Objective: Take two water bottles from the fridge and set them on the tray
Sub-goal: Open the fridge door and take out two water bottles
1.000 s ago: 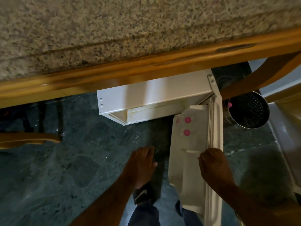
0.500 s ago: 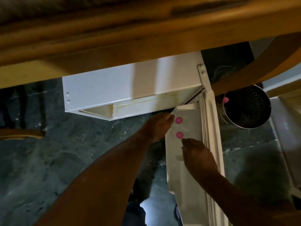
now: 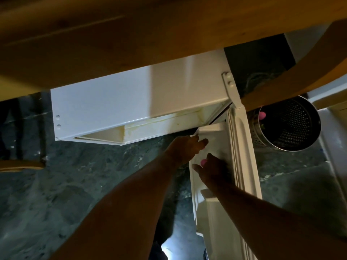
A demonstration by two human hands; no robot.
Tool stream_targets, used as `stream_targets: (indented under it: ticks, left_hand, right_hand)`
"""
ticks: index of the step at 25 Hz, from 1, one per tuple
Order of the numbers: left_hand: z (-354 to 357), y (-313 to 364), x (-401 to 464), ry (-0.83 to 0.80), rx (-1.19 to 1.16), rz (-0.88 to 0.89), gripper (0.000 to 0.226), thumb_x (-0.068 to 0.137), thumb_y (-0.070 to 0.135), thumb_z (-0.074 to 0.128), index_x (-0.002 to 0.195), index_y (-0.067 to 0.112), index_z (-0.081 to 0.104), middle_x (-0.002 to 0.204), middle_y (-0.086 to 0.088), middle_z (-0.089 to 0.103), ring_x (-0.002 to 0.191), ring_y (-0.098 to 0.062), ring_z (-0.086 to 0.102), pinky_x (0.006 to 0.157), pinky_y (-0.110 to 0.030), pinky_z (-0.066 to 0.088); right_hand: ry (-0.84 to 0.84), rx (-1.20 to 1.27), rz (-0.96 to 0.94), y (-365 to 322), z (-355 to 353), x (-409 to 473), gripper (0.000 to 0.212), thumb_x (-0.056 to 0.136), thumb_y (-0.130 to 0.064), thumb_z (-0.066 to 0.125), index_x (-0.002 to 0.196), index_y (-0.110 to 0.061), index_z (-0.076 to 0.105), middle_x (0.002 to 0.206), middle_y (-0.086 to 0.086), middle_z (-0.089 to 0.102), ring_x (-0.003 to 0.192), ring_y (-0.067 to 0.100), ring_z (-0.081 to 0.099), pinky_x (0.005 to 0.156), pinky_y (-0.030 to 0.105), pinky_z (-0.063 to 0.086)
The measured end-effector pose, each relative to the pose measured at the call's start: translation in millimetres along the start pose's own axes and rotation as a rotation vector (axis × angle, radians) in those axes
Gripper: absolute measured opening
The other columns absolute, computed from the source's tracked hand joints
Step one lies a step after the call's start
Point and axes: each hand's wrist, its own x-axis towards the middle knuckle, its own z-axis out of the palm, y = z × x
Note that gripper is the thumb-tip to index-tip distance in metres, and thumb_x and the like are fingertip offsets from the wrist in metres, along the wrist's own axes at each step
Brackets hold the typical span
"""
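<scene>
A small white fridge stands under a wooden counter, with its door swung open to the right. In the door shelf, one bottle's pink cap shows. My left hand reaches over the top of the shelf and covers the spot where a second pink cap showed earlier; its grip is hidden. My right hand sits just below, thumb and fingers spread around the visible pink cap. The bottles' bodies are hidden inside the shelf. No tray is in view.
The wooden counter edge overhangs the fridge's top. A perforated metal bin stands right of the door, with a pink item at its rim. Dark green stone floor lies below. A curved wooden piece crosses the upper right.
Both hands have moved up along the door shelf to the pink caps. My left hand now covers the upper cap; my right hand has left the door's edge for the lower cap.
</scene>
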Motion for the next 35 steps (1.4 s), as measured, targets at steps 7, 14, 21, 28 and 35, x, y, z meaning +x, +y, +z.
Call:
stream_targets:
  ticks: [7,14,21,28,35]
  left_hand:
    - [3,2,-19,-0.092,0.022,-0.105,0.033,0.096,0.014,0.049,0.124,-0.004,0.050,0.112,-0.025,0.066,0.094,-0.039,0.067,0.080,-0.048,0.056]
    - [-70,34,-84,0.123,-0.144,-0.109,0.034,0.070,0.019,0.081,0.088,-0.005,0.065,0.088,-0.024,0.069,0.071,-0.038,0.069,0.053,-0.038,0.059]
    - [-146,64,-131,0.442,-0.434,-0.510,0.040,0.066,0.040,0.067,0.096,0.017,0.053,0.077,-0.002,0.070,0.060,-0.021,0.064,0.054,-0.013,0.045]
    - [-172,83,-117,0.478,-0.440,-0.565,0.042,0.061,0.038,0.074,0.087,0.013,0.053,0.079,-0.010,0.069,0.067,-0.031,0.064,0.062,-0.036,0.057]
    - [-128,82,-192,0.481,-0.437,-0.666,0.036,0.059,0.030,0.080,0.074,0.012,0.053,0.063,-0.006,0.062,0.054,-0.022,0.054,0.052,-0.027,0.048]
  right_hand:
    - [-0.034,-0.219,-0.064,-11,-11,-7,0.022,0.089,-0.014,0.054,0.102,0.001,0.060,0.087,0.012,0.062,0.079,0.025,0.060,0.064,0.026,0.045]
    - [0.034,-0.114,-0.121,-42,-60,-95,0.006,0.082,-0.011,0.064,0.087,-0.011,0.060,0.092,0.007,0.068,0.065,0.011,0.053,0.060,0.021,0.047]
    - [0.263,-0.215,-0.280,-52,-195,-202,0.029,0.084,-0.024,0.064,0.113,-0.021,0.063,0.077,-0.007,0.060,0.061,0.001,0.054,0.048,0.007,0.042]
    - [0.396,-0.280,-0.112,-24,-235,-211,0.027,0.081,-0.011,0.064,0.106,-0.001,0.065,0.090,0.022,0.069,0.073,0.033,0.062,0.061,0.031,0.042]
    - [0.284,-0.216,0.000,-2,-178,-191,0.025,0.077,-0.009,0.070,0.099,-0.001,0.064,0.089,0.019,0.068,0.067,0.019,0.050,0.066,0.037,0.053]
